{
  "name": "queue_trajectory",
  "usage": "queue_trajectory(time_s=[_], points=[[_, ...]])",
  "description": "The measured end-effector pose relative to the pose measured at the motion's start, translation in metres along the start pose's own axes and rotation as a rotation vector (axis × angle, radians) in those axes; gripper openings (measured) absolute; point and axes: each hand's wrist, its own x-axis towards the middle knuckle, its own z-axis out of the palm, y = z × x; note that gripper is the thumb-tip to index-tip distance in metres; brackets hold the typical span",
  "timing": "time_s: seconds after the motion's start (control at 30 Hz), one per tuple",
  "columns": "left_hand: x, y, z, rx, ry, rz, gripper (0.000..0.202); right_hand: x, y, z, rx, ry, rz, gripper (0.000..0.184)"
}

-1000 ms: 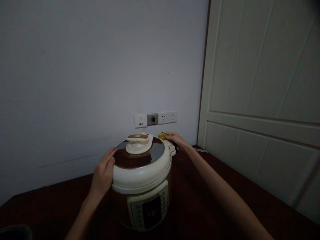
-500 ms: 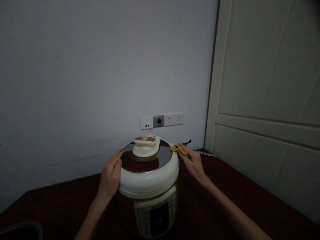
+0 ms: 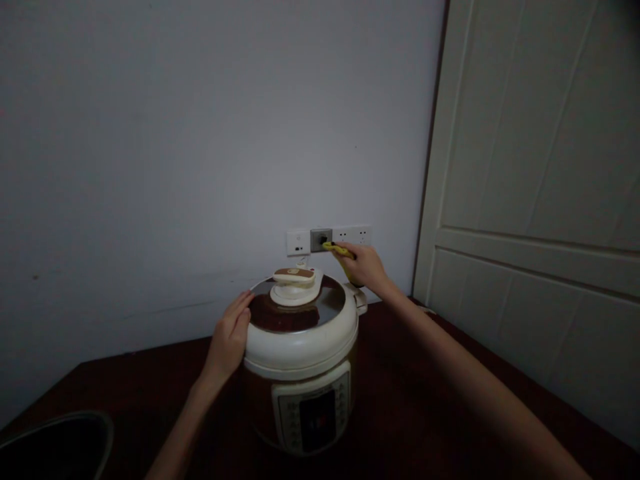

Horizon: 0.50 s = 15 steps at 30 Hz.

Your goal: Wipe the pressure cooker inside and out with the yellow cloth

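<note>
A white and brown electric pressure cooker [image 3: 300, 350] stands upright in front of me, its lid on and its lid handle [image 3: 294, 275] at the top. My left hand [image 3: 230, 333] lies with its fingers stretched along the left rim of the lid, touching it. Above the cooker's right rear edge, my right hand [image 3: 364, 268] grips a yellow cloth [image 3: 345, 253]. Part of the cloth is hidden by the fingers. In the picture its tip overlaps the grey socket; whether it touches I cannot tell.
Behind the cooker, a grey socket [image 3: 321, 240] and white wall sockets [image 3: 363, 233] sit on the wall. A dark red tabletop [image 3: 410, 400] bears the cooker. At the lower left is a dark round-rimmed thing [image 3: 107, 433]. A white panelled door [image 3: 525, 167] stands to the right.
My right hand has lifted the yellow cloth off the lid's right rim, up and towards the wall sockets. My left hand stays on the lid's left side. The view has shifted slightly.
</note>
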Motion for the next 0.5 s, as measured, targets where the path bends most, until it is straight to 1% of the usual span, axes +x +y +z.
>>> queue_trajectory(time_s=[0.07,0.1,0.13,0.2,0.3,0.4,0.5], points=[[-0.001,0.002,-0.001,0.009,-0.015,-0.008,0.056,0.006,-0.001,0.020,0.061,-0.192,-0.009,0.025],[-0.001,0.003,-0.001,0.012,-0.022,-0.017,0.056,0.004,-0.002,0.028,0.086,-0.255,-0.012,0.025],[-0.002,0.004,-0.001,0.012,-0.025,-0.028,0.056,0.000,-0.003,0.033,0.099,-0.290,-0.008,0.025],[-0.003,0.006,-0.002,0.008,-0.028,-0.049,0.056,-0.015,-0.005,0.036,0.097,-0.288,0.018,0.027],[-0.004,0.007,-0.003,0.007,-0.024,-0.079,0.060,-0.047,-0.016,0.023,0.107,-0.229,0.008,0.029],[0.000,0.003,-0.005,0.036,-0.009,-0.125,0.061,-0.082,-0.041,0.005,0.134,-0.150,-0.087,0.029],[0.008,-0.008,-0.009,0.059,0.013,-0.182,0.059,-0.110,-0.076,-0.008,0.073,-0.198,-0.138,0.029]])
